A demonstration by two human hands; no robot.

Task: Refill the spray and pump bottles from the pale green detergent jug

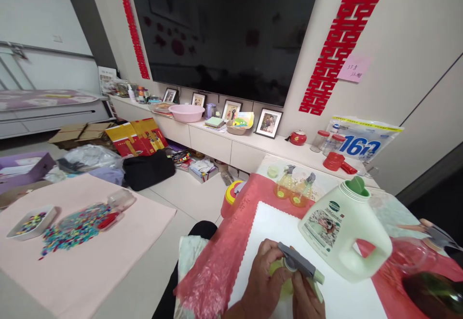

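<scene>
A small spray bottle (287, 287) with yellowish liquid stands between my two hands above the white board (262, 232). Its grey trigger head (298, 260) has a pale green nozzle pointing right. My left hand (263, 278) is closed around the bottle's upper part, the thumb by its neck. Just below the trigger head, my right hand (306, 296) has its fingers closed at the neck and trigger; the fingers partly hide the neck. A large pale green detergent jug (338, 232) with a green spout in its mouth rests on the board behind my right hand.
Two more spray bottles (285, 184) with amber liquid stand at the table's back. A dark green bottle (434, 292) lies at the right, near a clear plastic bowl (410, 254). Colourful beads (77, 227) cover part of a pink-topped table (119, 256) at the left.
</scene>
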